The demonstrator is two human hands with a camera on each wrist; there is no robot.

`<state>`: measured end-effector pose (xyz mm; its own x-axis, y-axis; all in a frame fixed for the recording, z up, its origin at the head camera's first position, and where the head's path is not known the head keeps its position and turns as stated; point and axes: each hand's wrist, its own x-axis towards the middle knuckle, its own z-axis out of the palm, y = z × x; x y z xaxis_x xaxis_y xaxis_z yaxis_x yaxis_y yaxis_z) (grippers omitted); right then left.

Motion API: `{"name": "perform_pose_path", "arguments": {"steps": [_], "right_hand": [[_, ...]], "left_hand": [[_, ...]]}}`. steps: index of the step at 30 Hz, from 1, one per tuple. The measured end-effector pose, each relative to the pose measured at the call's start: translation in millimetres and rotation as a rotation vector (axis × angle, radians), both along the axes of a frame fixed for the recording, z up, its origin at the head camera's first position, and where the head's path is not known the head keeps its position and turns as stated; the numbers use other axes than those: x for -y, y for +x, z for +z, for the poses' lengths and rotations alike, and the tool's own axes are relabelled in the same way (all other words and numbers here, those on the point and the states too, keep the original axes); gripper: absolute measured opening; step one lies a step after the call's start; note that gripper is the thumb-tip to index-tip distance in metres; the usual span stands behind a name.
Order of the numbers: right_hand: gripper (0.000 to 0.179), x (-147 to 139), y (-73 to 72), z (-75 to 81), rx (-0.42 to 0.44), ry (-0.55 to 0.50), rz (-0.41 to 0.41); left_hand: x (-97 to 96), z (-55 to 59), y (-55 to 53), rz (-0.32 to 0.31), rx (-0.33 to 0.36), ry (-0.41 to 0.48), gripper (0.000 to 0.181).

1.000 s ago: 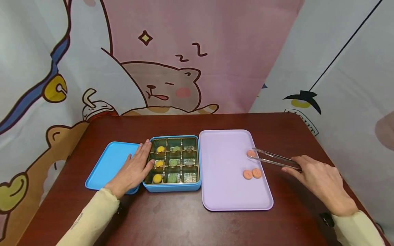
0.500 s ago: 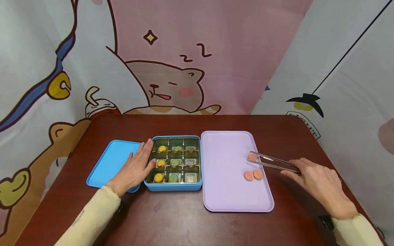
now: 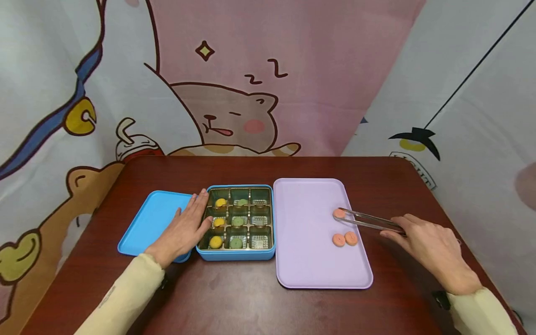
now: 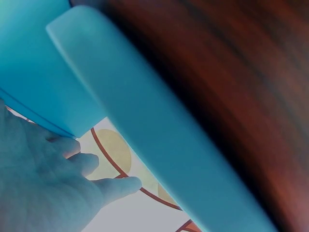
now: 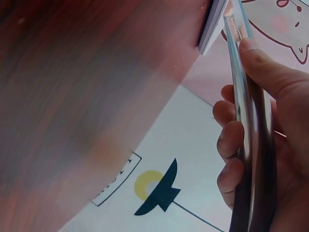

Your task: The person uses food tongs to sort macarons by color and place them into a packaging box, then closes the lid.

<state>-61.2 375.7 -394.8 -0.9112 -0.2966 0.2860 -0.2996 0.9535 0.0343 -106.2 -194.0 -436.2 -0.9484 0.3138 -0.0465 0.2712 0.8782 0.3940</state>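
My right hand (image 3: 431,253) grips metal tongs (image 3: 370,221) over the right edge of the lilac tray. The tongs' tips stand on either side of a round orange piece (image 3: 339,213), like a small cookie with a dimple. Two similar orange pieces (image 3: 338,240) lie side by side nearer me. In the right wrist view, curled fingers (image 5: 231,137) and the thumb wrap the tongs. My left hand (image 3: 180,228), fingers straight, rests along the left side of a blue box (image 3: 236,255) with a gold divided insert. Yellow pieces (image 3: 215,242) fill its left column, green pieces (image 3: 236,243) its middle one.
The lilac tray (image 3: 310,265) stands right beside the box. A blue lid (image 3: 146,223) lies at the left, partly under my left hand and forearm. All sit on a dark brown table (image 3: 234,298), with a cartoon-printed cloth (image 3: 326,70) behind its far edge.
The tongs have moved slightly left and their tips have drawn closer together; the orange piece between them has shifted a little left. My left hand stays on the box.
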Motion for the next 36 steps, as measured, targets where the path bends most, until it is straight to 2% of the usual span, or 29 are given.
{"name": "perform_pose_path", "arguments": {"steps": [8,15,21,24,28,36], "right_hand": [[0.041,9,-7.9,-6.6,0.042,-0.022,0.014],[0.050,11,-11.5,-8.0,0.126,-0.046,-0.030],[0.048,11,-12.4,-7.4,0.150,-0.060,-0.036],[0.047,12,-12.5,-6.5,0.136,-0.069,-0.021],[0.044,16,-12.2,-3.4,0.076,-0.085,0.012],[0.039,39,-12.7,4.5,-0.013,-0.115,0.097]], "left_hand": [[1.2,-0.2,4.0,0.005,0.008,0.012,0.073],[2.6,-0.4,3.6,0.012,0.005,0.012,0.073],[2.5,0.3,2.8,0.007,0.000,0.000,0.072],[2.2,0.4,2.4,0.008,0.002,0.006,0.073],[1.2,0.4,1.0,0.007,-0.007,0.013,0.073],[0.2,1.0,0.6,0.006,-0.003,0.004,0.074]]}}
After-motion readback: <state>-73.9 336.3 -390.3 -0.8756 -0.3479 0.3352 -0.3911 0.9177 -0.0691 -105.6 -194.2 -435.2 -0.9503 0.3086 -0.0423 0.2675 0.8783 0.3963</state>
